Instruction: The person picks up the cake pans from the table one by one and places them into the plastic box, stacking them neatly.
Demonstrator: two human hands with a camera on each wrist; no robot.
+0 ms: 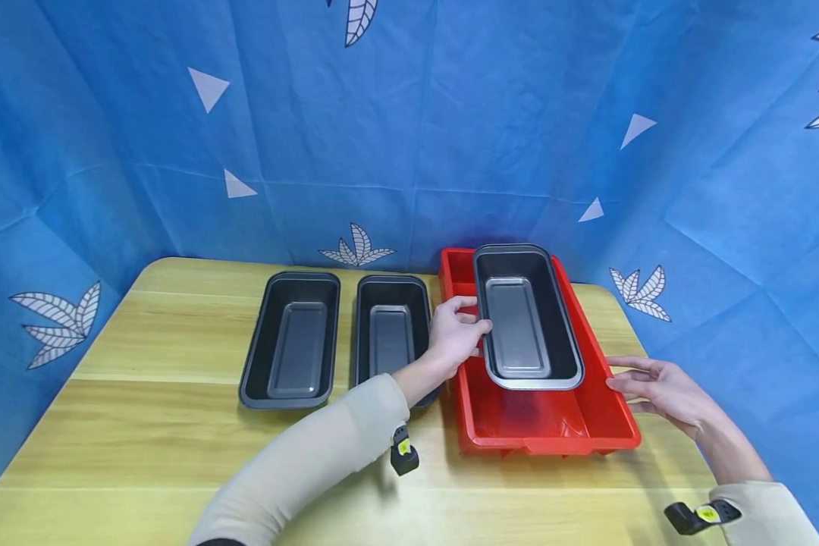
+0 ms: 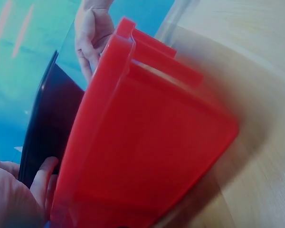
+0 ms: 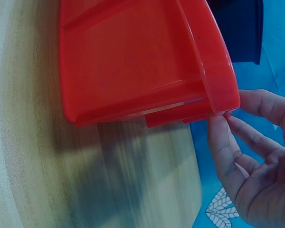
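My left hand [image 1: 456,331] pinches the left rim of a dark loaf pan [image 1: 519,322], thumb inside the rim and fingers outside it. This pan is over the red plastic bin [image 1: 528,444], roughly lengthwise with it. In the left wrist view the dark pan [image 2: 50,118] stands partly above the bin's rim. At the bin's right side, my right hand [image 1: 662,390] holds the outer edge of the rim between thumb and fingers. The right wrist view has the thumb [image 3: 222,147] against the rim's lip; some fingertips are hidden behind it.
Two more dark loaf pans, one at left [image 1: 290,337] and one in the middle [image 1: 390,326], lie side by side on the wooden table [image 1: 143,394]. My left forearm passes over the middle pan's near end. A blue patterned cloth [image 1: 409,136] hangs behind the table.
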